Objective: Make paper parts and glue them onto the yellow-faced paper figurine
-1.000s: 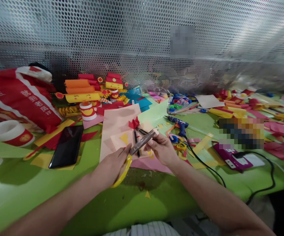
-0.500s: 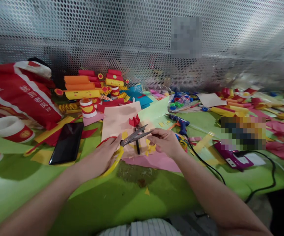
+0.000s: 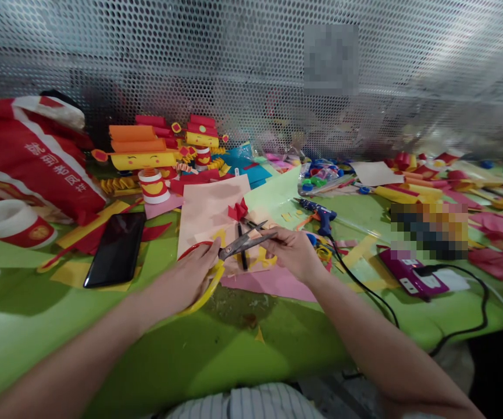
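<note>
A pair of scissors (image 3: pixel 234 247) with red and yellow handles is gripped in my left hand (image 3: pixel 192 273), its blades pointing right and a little apart. My right hand (image 3: pixel 292 250) is pinched at the blade tips; a small pale piece shows between the blades beside its fingers, too small to identify. Beneath the blades lie a black pen (image 3: pixel 243 250) and a pale pink sheet (image 3: pixel 203 203) with yellow scraps on it. A folded red paper piece (image 3: pixel 238 209) sits just beyond the scissors.
A black phone (image 3: pixel 116 250) and paper cups (image 3: pixel 13 224) are on the left. Paper figures (image 3: pixel 142 152) stand behind. A blue glue gun (image 3: pixel 318 214) and a purple power strip (image 3: pixel 412 274) with cables lie to the right on the green table (image 3: pixel 216 361).
The scissor blades have shifted slightly right and come closer together, nearer my right fingers. A pale piece now shows between them. The view has moved slightly.
</note>
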`<state>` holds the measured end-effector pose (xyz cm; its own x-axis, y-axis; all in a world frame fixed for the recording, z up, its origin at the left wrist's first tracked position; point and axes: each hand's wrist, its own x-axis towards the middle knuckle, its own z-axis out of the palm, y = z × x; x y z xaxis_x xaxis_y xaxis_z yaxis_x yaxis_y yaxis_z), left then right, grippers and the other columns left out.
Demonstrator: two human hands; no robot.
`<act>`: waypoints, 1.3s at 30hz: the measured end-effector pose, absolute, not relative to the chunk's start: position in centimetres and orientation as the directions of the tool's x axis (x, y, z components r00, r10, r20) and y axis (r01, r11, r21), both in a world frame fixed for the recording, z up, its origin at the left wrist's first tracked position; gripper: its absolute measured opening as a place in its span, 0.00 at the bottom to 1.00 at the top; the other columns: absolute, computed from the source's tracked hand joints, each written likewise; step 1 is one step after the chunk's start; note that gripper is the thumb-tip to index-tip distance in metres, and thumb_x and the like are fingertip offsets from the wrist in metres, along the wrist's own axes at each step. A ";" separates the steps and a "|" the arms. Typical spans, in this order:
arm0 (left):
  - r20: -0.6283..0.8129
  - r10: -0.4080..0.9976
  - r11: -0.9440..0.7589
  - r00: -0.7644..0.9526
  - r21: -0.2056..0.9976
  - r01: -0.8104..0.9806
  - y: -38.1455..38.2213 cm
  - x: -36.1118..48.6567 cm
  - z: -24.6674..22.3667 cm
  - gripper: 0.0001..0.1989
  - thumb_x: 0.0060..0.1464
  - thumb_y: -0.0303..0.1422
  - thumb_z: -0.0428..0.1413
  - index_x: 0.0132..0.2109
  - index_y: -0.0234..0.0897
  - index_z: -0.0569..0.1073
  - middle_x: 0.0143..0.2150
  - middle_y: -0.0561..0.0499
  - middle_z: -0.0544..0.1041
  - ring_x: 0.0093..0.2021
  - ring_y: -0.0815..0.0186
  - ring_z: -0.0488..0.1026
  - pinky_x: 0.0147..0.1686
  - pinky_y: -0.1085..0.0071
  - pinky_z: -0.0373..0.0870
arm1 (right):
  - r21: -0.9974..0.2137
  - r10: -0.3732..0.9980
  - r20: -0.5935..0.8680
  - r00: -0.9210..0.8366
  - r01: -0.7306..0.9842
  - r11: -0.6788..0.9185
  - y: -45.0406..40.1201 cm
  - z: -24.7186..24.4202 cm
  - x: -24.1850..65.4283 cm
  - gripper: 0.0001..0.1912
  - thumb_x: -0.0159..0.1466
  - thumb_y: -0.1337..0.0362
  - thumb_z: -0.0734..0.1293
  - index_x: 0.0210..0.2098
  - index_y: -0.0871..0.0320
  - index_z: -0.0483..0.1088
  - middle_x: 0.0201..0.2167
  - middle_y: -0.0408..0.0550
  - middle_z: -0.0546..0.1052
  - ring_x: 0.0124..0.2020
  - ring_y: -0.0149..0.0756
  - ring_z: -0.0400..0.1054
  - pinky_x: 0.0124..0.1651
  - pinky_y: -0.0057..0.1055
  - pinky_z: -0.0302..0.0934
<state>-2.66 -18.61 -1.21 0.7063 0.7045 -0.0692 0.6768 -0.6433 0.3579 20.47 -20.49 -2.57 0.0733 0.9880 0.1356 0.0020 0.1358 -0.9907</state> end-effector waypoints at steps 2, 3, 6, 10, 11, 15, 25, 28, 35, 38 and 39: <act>-0.057 0.707 -0.645 0.705 0.357 0.676 -18.7 -2.5 -1.2 0.30 0.55 0.28 0.40 0.65 0.26 0.51 0.61 0.33 0.63 0.57 0.51 0.65 0.53 0.54 0.65 | -0.996 0.994 0.079 0.079 -0.046 0.083 -20.5 -2.6 20.4 0.09 0.45 0.60 0.74 0.26 0.56 0.77 0.17 0.39 0.71 0.15 0.23 0.58 0.18 0.23 0.55; -0.045 0.706 -0.649 0.707 0.359 0.671 -18.8 -2.5 -1.2 0.30 0.55 0.28 0.40 0.65 0.27 0.51 0.60 0.33 0.64 0.57 0.51 0.65 0.53 0.54 0.65 | -0.996 0.995 0.057 0.085 -0.067 0.063 -20.5 -2.7 20.3 0.10 0.44 0.59 0.74 0.26 0.57 0.77 0.17 0.39 0.71 0.15 0.23 0.58 0.18 0.23 0.55; -0.022 0.703 -0.659 0.711 0.356 0.663 -18.9 -2.5 -1.4 0.30 0.55 0.28 0.40 0.65 0.29 0.50 0.59 0.35 0.65 0.56 0.52 0.66 0.53 0.55 0.65 | -0.992 0.995 0.018 0.094 -0.122 0.030 -20.4 -2.8 20.2 0.12 0.42 0.59 0.75 0.25 0.58 0.76 0.18 0.40 0.72 0.15 0.23 0.59 0.17 0.23 0.55; -0.016 0.694 -0.675 0.720 0.331 0.659 -18.9 -2.6 -1.6 0.30 0.56 0.27 0.39 0.66 0.28 0.49 0.58 0.34 0.66 0.55 0.54 0.67 0.52 0.55 0.66 | -0.991 0.995 0.025 0.094 -0.125 0.036 -20.4 -2.5 20.1 0.12 0.42 0.58 0.75 0.24 0.58 0.75 0.15 0.38 0.70 0.14 0.22 0.58 0.16 0.23 0.53; -0.010 0.688 -0.684 0.726 0.326 0.653 -18.9 -2.6 -1.6 0.29 0.56 0.28 0.39 0.66 0.29 0.50 0.58 0.35 0.67 0.55 0.54 0.67 0.52 0.55 0.66 | -0.993 0.994 0.042 0.102 -0.110 0.053 -20.5 -2.4 20.1 0.12 0.42 0.58 0.75 0.23 0.58 0.75 0.14 0.38 0.70 0.14 0.22 0.58 0.16 0.23 0.54; -0.001 0.671 -0.705 0.741 0.309 0.638 -19.0 -2.6 -1.4 0.28 0.57 0.29 0.39 0.65 0.29 0.52 0.59 0.36 0.67 0.57 0.55 0.66 0.54 0.57 0.64 | -0.990 0.979 0.131 0.154 -0.026 0.136 -20.9 -1.8 19.9 0.13 0.43 0.56 0.75 0.23 0.59 0.75 0.17 0.40 0.72 0.15 0.23 0.61 0.18 0.23 0.58; -0.037 0.686 -0.689 0.727 0.288 0.665 -18.9 -2.4 -1.3 0.28 0.57 0.29 0.38 0.65 0.28 0.52 0.59 0.35 0.67 0.57 0.56 0.66 0.54 0.59 0.63 | -0.999 0.994 0.025 0.106 -0.019 0.027 -21.0 -1.4 19.9 0.20 0.39 0.49 0.75 0.21 0.60 0.74 0.16 0.41 0.72 0.15 0.27 0.66 0.19 0.25 0.64; -0.050 0.680 -0.692 0.731 0.286 0.663 -19.0 -2.3 -1.3 0.28 0.57 0.29 0.38 0.64 0.25 0.52 0.59 0.34 0.66 0.57 0.55 0.66 0.54 0.58 0.63 | -0.999 0.996 0.006 0.092 -0.045 0.010 -21.0 -1.2 19.9 0.21 0.38 0.48 0.76 0.20 0.60 0.74 0.14 0.40 0.71 0.13 0.26 0.65 0.17 0.24 0.63; -0.039 0.669 -0.703 0.743 0.294 0.648 -19.3 -2.3 -1.1 0.28 0.58 0.29 0.37 0.64 0.24 0.54 0.60 0.34 0.66 0.58 0.55 0.66 0.54 0.58 0.63 | -0.994 0.996 -0.016 0.093 -0.111 -0.005 -20.9 -1.1 19.7 0.21 0.35 0.49 0.77 0.19 0.59 0.74 0.13 0.40 0.71 0.13 0.26 0.66 0.18 0.23 0.63; -0.018 0.671 -0.704 0.741 0.298 0.645 -19.3 -2.2 -1.1 0.27 0.58 0.30 0.37 0.63 0.28 0.56 0.60 0.36 0.66 0.57 0.56 0.67 0.54 0.60 0.64 | -0.993 0.995 -0.001 0.102 -0.115 0.011 -20.9 -1.1 19.7 0.21 0.36 0.49 0.76 0.21 0.59 0.75 0.13 0.40 0.72 0.14 0.27 0.67 0.18 0.23 0.63; -0.009 0.673 -0.703 0.739 0.302 0.644 -19.3 -2.2 -1.1 0.26 0.58 0.30 0.38 0.63 0.29 0.56 0.60 0.36 0.67 0.57 0.57 0.67 0.54 0.61 0.64 | -0.994 0.995 0.002 0.098 -0.108 0.013 -20.9 -1.1 19.7 0.21 0.36 0.49 0.76 0.21 0.59 0.75 0.13 0.40 0.72 0.14 0.27 0.67 0.18 0.23 0.63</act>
